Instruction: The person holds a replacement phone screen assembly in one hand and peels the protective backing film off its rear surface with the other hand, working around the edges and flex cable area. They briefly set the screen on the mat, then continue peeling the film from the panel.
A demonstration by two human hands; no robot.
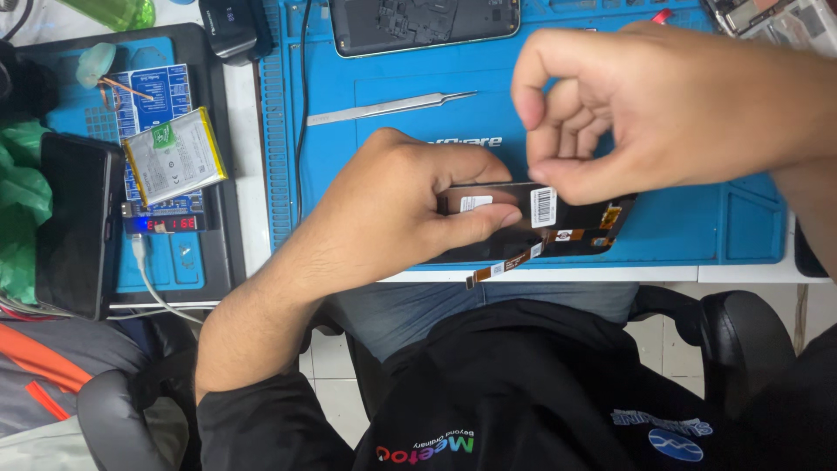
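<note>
My left hand (397,209) grips a black phone display panel (582,218) by its left end, holding it above the front edge of the blue work mat (488,78). The panel's back faces up, with white stickers and orange flex cables; one flex ribbon (506,264) hangs off its lower edge. My right hand (645,105) hovers over the panel's right part, thumb and forefinger pinched on the barcode sticker (543,207) or something small at its top edge.
Metal tweezers (392,108) lie on the mat behind my hands. An opened phone body (425,23) rests at the mat's far edge. To the left sit a phone battery (174,155) on a blue tester board and a dark phone (74,222). Black chair arms below.
</note>
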